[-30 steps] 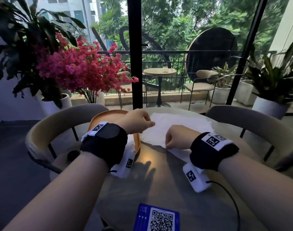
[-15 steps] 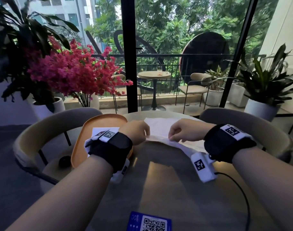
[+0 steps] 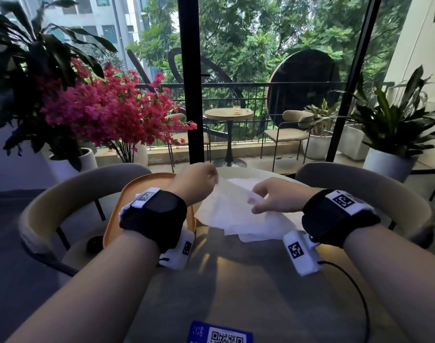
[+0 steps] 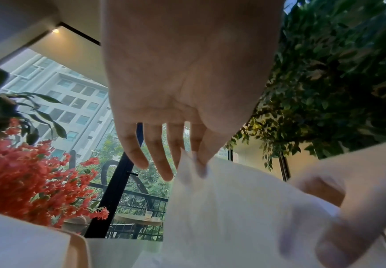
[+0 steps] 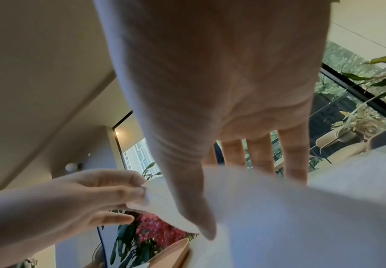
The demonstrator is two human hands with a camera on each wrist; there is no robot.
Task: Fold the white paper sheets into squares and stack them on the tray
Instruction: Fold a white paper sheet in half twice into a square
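A thin white paper sheet (image 3: 232,209) is lifted off the round table, above more white sheets (image 3: 263,232) that lie flat. My left hand (image 3: 206,179) pinches its left corner between thumb and forefinger, seen as the paper edge (image 4: 188,168) in the left wrist view. My right hand (image 3: 259,201) pinches the right corner; the thumb (image 5: 201,223) lies on the sheet (image 5: 290,217). The orange tray (image 3: 127,201) sits left of the sheets, under my left wrist, with a white folded piece (image 3: 122,214) on it, mostly hidden by the wristband.
A blue QR card (image 3: 220,335) lies at the table's near edge. Curved beige chairs (image 3: 63,194) (image 3: 374,184) flank the far side of the table. A cable (image 3: 355,288) trails from my right wrist. Potted plants and pink flowers (image 3: 105,112) stand beyond.
Both hands have risen off the table, lifting the top sheet by its near corners; the left hand moved up and away, and the sheet now hangs between them.
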